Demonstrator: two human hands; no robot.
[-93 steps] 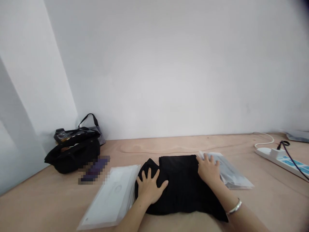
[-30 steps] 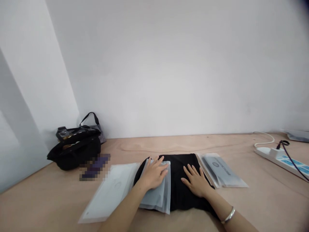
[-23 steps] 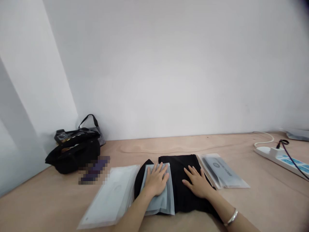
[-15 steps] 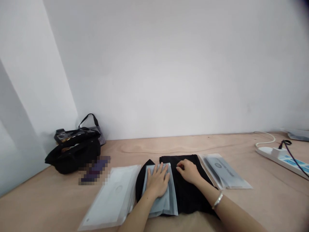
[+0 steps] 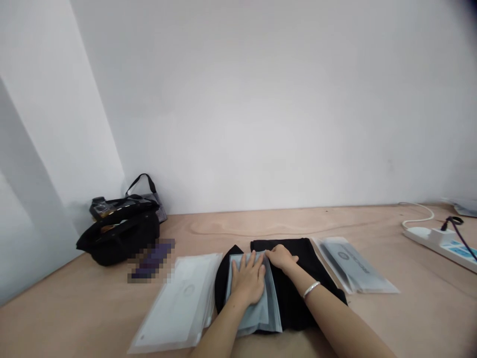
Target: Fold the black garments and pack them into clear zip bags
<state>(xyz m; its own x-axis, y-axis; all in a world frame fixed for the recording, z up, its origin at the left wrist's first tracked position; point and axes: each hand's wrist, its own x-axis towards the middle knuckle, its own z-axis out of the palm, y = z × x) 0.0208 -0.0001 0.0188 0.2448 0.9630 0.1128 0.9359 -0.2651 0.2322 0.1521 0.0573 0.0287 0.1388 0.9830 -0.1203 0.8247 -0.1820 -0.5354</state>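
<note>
A frosted plastic zip bag (image 5: 257, 315) with something flat and grey-blue inside lies on a folded black garment (image 5: 298, 308). My left hand (image 5: 248, 281) rests palm down on the bag, its fingers spread. At the bag's far right corner is my right hand (image 5: 282, 257), its fingers closed on the edge; the fingertips are partly hidden. A silver bangle (image 5: 311, 289) circles my right wrist. Black cloth shows on both sides of the bag, with a rounded part to the left and a straight far edge.
A stack of whitish frosted bags (image 5: 175, 303) lies to the left. On the right is a frosted bag with a printed grey packet (image 5: 348, 263). A black bag (image 5: 122, 241), a striped bag (image 5: 161, 209) and a blurred purple item (image 5: 152, 259) sit farther left. A power strip (image 5: 447, 246) with cords stands right.
My right hand has moved left from over the black garment to the corner of the frosted bag. My left hand stays flat on the bag. The whole view has shifted slightly.
</note>
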